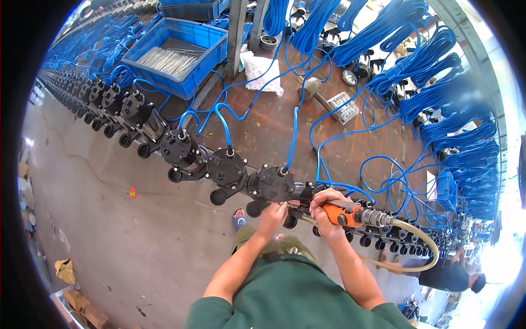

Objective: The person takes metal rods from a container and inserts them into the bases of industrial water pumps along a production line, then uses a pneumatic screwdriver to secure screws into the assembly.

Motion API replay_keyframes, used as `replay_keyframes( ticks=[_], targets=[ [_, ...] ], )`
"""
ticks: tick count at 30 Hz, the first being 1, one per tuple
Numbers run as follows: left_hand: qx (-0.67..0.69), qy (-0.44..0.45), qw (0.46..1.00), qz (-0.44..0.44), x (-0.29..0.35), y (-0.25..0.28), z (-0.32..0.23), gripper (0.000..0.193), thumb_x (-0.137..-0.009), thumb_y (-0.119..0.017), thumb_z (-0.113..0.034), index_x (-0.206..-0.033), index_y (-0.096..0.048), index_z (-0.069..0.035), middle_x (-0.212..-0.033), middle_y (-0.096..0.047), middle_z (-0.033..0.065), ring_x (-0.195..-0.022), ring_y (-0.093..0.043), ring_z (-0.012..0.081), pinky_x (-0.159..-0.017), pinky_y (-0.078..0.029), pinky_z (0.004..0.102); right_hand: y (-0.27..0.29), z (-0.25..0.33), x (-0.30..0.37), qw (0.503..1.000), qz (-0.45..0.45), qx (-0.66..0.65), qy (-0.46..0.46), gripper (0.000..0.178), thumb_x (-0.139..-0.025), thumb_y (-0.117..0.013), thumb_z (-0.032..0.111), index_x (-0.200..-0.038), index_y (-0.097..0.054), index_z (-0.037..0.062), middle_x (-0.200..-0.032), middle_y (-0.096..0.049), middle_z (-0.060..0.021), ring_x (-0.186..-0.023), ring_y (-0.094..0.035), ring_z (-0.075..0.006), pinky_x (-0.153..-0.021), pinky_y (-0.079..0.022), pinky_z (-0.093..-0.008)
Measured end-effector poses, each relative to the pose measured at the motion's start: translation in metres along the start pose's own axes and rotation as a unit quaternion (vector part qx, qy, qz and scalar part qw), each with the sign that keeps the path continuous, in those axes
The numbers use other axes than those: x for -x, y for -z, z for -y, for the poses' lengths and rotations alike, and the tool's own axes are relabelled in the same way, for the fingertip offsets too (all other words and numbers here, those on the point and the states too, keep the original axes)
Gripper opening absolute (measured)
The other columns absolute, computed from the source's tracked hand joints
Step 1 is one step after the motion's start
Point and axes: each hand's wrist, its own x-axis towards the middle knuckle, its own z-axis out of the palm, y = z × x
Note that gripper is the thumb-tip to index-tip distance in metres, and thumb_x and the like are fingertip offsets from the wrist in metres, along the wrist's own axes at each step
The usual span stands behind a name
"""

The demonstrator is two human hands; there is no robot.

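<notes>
An orange air-powered driver (341, 213) lies level in my right hand (329, 211), whose fingers wrap round its body. A pale hose (419, 234) runs from the metal coupling at its rear end. The tool's front points left, toward the row of black pumps; its tip is hidden by my hand and the pumps. My left hand (271, 218) is beside the lower edge of the nearest black pump (270, 184), its fingertips pinched together. What they hold, if anything, is too small to make out. Blue cable (295, 137) rises from this pump's top onto the bench.
More black pumps (226, 169) line the edge of the brown bench (263, 129). On it are a blue crate (189, 82) of metal rods, a white bag (262, 74), a mallet (312, 88) and a tray of small parts (344, 108). Blue cable coils hang behind. Another person (452, 274) is at the right.
</notes>
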Motion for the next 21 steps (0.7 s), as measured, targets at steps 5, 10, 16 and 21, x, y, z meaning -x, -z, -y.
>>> replay_keyframes(
  ticks=[5,10,16,21],
  targets=[
    [-0.017,0.031,0.999,0.020,-0.003,0.003,-0.003,0.026,-0.083,-0.073,-0.008,-0.107,-0.070,0.000,-0.102,-0.069,0.0133,-0.082,-0.067,0.0319,-0.073,-0.057,0.0403,-0.001,-0.002,-0.005,0.999,-0.009,0.040,-0.017,0.034,-0.078,-0.060,-0.009,-0.110,-0.067,-0.0034,-0.091,-0.071,-0.0115,-0.072,-0.066,-0.0123,-0.067,-0.055,-0.0255],
    [0.053,0.065,0.995,0.060,-0.055,0.099,-0.085,0.013,-0.086,-0.071,-0.007,-0.098,-0.071,-0.001,-0.092,-0.071,0.0121,-0.078,-0.070,0.0320,-0.071,-0.057,0.0371,0.026,0.072,0.008,0.994,-0.070,-0.082,-0.022,0.026,-0.078,-0.065,-0.005,-0.104,-0.067,-0.0026,-0.091,-0.069,-0.0145,-0.075,-0.066,-0.0134,-0.068,-0.057,-0.0280],
    [-0.009,-0.073,0.974,0.214,-0.292,0.190,-0.184,0.009,-0.084,-0.071,-0.010,-0.091,-0.069,-0.004,-0.080,-0.065,0.0104,-0.071,-0.062,0.0311,-0.066,-0.050,0.0420,0.074,0.070,0.015,0.977,-0.202,-0.049,0.055,0.028,-0.081,-0.062,-0.005,-0.108,-0.057,-0.0008,-0.088,-0.060,-0.0145,-0.063,-0.060,-0.0158,-0.052,-0.052,-0.0271],
    [-0.148,-0.301,0.678,0.655,-0.342,0.039,-0.082,0.015,-0.084,-0.069,-0.016,-0.091,-0.072,-0.003,-0.090,-0.068,0.0166,-0.081,-0.064,0.0412,-0.075,-0.053,0.0495,0.068,0.063,0.016,0.951,-0.307,-0.038,0.019,0.024,-0.078,-0.061,-0.009,-0.100,-0.066,-0.0044,-0.086,-0.068,-0.0165,-0.066,-0.067,-0.0155,-0.060,-0.056,-0.0276]
  ],
)
